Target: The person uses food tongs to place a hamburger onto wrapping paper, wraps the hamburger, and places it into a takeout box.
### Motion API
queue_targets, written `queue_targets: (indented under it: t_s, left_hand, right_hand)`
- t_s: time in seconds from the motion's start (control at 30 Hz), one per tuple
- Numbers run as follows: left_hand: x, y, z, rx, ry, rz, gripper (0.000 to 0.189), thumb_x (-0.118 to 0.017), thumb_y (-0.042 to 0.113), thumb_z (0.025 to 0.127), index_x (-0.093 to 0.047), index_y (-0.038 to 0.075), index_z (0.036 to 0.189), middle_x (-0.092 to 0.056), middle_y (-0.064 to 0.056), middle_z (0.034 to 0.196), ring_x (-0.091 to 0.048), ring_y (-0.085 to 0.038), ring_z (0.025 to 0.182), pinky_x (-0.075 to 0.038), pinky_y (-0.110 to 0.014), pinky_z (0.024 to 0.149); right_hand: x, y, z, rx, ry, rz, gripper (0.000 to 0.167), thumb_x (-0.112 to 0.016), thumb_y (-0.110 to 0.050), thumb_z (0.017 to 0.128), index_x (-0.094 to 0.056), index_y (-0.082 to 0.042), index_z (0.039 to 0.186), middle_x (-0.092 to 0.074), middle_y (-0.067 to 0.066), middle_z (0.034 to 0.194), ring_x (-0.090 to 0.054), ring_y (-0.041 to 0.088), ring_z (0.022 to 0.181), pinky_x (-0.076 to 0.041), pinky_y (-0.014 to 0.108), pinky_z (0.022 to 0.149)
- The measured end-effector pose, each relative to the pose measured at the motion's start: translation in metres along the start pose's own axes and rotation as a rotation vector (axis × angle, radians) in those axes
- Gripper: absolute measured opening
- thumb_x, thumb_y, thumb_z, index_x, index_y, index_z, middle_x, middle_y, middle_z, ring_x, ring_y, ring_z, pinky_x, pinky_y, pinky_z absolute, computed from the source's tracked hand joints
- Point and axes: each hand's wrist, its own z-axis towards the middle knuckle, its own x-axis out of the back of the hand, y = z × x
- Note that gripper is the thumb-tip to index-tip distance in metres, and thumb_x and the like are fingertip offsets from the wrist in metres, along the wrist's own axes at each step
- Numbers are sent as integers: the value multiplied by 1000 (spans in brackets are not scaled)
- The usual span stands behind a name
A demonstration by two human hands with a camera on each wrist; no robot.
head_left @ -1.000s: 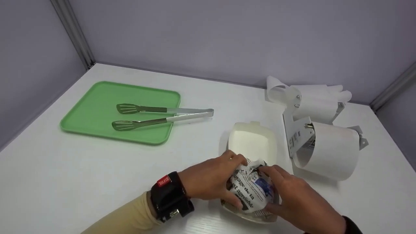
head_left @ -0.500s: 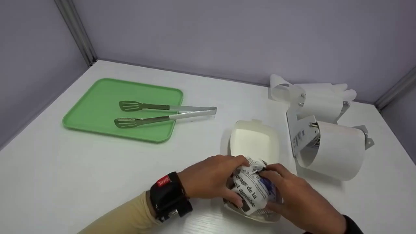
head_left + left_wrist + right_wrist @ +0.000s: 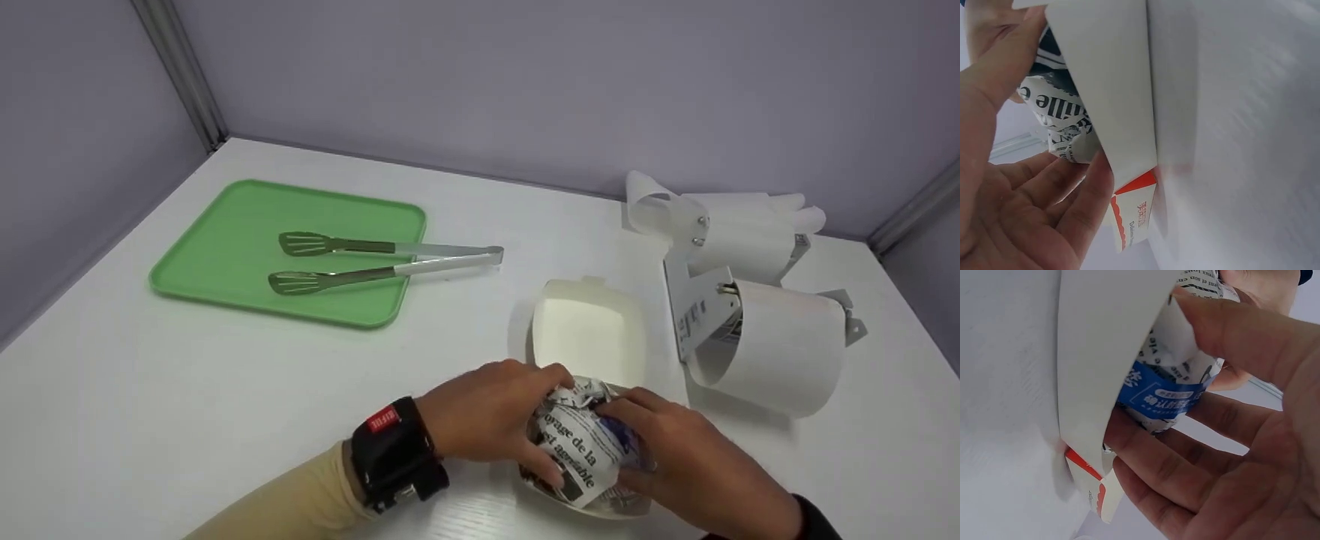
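A round bundle wrapped in newsprint-style paper point(image 3: 574, 442) sits in the near half of an open cardboard takeaway box point(image 3: 589, 330), whose lid lies folded back away from me. My left hand point(image 3: 491, 412) grips the bundle's left side with curled fingers and thumb. On the opposite side my right hand point(image 3: 690, 454) holds it, fingertips near the crumpled paper top. A blue label point(image 3: 1157, 396) on the wrapping shows in the right wrist view. In both wrist views fingers reach inside the white box wall point(image 3: 1112, 84). What the paper contains is hidden.
Left of the box, a green tray point(image 3: 225, 255) carries metal tongs point(image 3: 442, 262), whose handle end sticks out past its right edge. Two white roll holders point(image 3: 787, 345) stand close to the box on the right. Walls bound the white table point(image 3: 262, 397) behind and at the sides.
The wrapped bundle has shifted slightly down in the box, and both hands with it. Their hold looks the same. The head view has moved a little.
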Motion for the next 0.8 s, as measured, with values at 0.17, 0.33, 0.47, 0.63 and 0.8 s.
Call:
queue_targets:
  t_s: [0.17,0.33,0.47,0.63,0.8]
  left_hand:
    - [0,1,-2,18,1,37,78,-87,54,71,-52,22,134,-62,10,100,-56,-3,88,-48,-20,75]
    - [2,0,-3,18,20,67,85,-84,56,74,-46,26,144,-61,3,112,-55,-7,97,-49,-21,76]
    - [10,-3,-5,33,13,84,85,-82,57,75,-45,26,145,-63,1,115,-59,-8,98,-52,-24,79]
    - [24,-7,-8,55,56,105,70,-74,56,85,-51,22,141,-67,3,115,-64,-11,100,-55,-29,84]
    - [29,-16,-5,132,214,84,50,-59,45,100,-52,17,141,-66,0,114,-64,-14,99,-55,-31,84]
  right_hand:
    - [0,0,0,0,-13,15,66,-89,-14,74,-61,-16,133,-60,1,136,-63,20,116,-58,41,93]
    - [-1,-1,-1,34,24,-6,71,-88,-11,76,-56,-19,139,-56,3,143,-62,23,120,-58,43,94]
    - [-2,-2,-1,91,65,-17,78,-85,-7,77,-51,-30,143,-53,4,148,-61,26,121,-57,45,93]
    - [-1,0,-1,59,62,-42,80,-85,-7,79,-52,-41,144,-47,9,155,-61,38,120,-57,52,91]
    - [4,1,-3,56,61,-69,78,-86,-13,79,-53,-44,143,-48,10,154,-62,35,119,-59,46,88]
